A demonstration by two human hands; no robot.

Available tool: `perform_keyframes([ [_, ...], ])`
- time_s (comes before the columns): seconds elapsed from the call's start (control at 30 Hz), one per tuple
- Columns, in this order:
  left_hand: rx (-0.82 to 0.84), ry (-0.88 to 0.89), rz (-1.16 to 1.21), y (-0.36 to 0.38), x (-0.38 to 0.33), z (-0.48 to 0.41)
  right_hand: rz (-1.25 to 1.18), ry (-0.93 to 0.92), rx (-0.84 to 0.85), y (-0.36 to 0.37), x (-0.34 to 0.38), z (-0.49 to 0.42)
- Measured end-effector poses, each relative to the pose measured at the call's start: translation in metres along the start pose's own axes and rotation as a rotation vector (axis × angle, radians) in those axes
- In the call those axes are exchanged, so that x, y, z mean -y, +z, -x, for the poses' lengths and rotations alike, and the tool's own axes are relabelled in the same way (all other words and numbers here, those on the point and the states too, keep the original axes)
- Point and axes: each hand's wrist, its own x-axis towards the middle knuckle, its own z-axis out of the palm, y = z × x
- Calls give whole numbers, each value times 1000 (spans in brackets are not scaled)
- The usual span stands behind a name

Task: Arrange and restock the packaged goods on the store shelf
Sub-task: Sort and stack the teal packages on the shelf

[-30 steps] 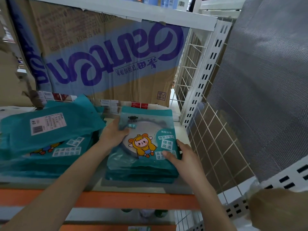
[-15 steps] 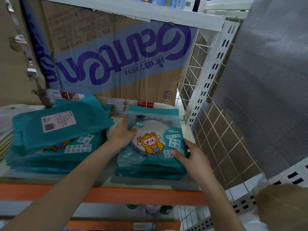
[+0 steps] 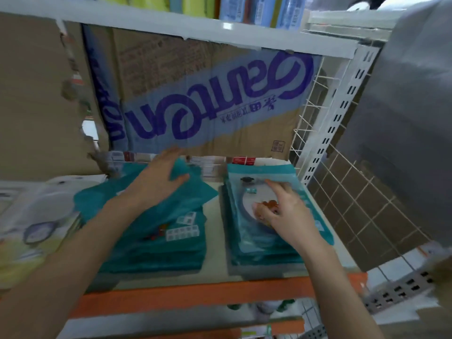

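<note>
A skewed left stack of flat teal packets [image 3: 171,250] is laid on the shelf [image 3: 215,216]; a squared right stack [image 3: 256,248] is set just beside it.

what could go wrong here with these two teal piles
1. The left stack is untidy: its top package lies turned, a corner jutting toward the gap. Under the left hand it may slide off or drag others askew.
2. The right stack sits close to the shelf's orange front edge; a push from the right hand resting on top might nudge the packs forward and off.
</note>
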Motion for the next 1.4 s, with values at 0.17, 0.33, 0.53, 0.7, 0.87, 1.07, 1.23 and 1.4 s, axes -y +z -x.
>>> perform_keyframes([
  [0.17, 44, -52, -111, -38, 61, 18, 55, -90, 84, 42, 48, -4],
  [0.33, 124, -6, -199, -58, 102, 40, 47, -187, 141, 78, 86, -3],
  [0.53, 120, -11, -185, -66, 117, 55, 71, -350, 185, 104, 106, -10],
  [0.7, 136, -20, -154, -71, 118, 60, 11, -477, 55, 112, 103, -10],
  [0.87, 73, -50, -19, -83, 121, 66, -27, -538, -49, 107, 111, -16],
  [1.07, 6, 13, 299, -110, 97, 62, -200, -403, -155, 91, 123, -54],
  [1.23, 38, 285, -106, -124, 91, 45, -234, -386, -221, 68, 143, -89],
  [1.4, -93, 290, 145, -138, 67, 29, -243, -396, -267, 40, 166, -107],
])
